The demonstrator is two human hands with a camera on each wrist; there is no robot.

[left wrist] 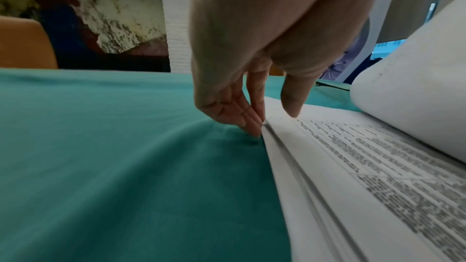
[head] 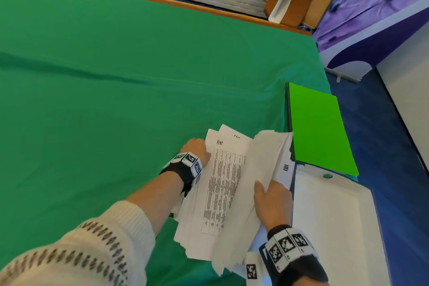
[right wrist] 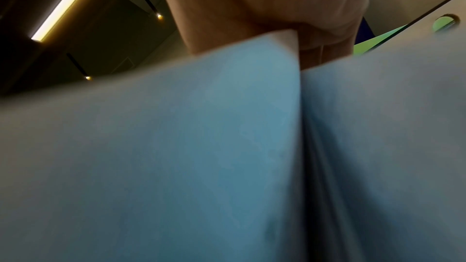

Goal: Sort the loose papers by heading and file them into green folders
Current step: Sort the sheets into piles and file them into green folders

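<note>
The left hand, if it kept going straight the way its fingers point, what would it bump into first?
The left hand points its fingers down, beside the edge of the paper stack. Going straight on, it would probably press into the green tablecloth first; the tips already look to be touching it.

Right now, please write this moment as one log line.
step: sorting | left hand: steadies paper stack edge | right hand: holds lifted sheets | top heading: HR | green folder: closed

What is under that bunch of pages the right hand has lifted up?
A printed table sheet headed "HR" tops the paper stack. The right hand holds the lifted pages. Lower sheets' headings are covered.
</note>
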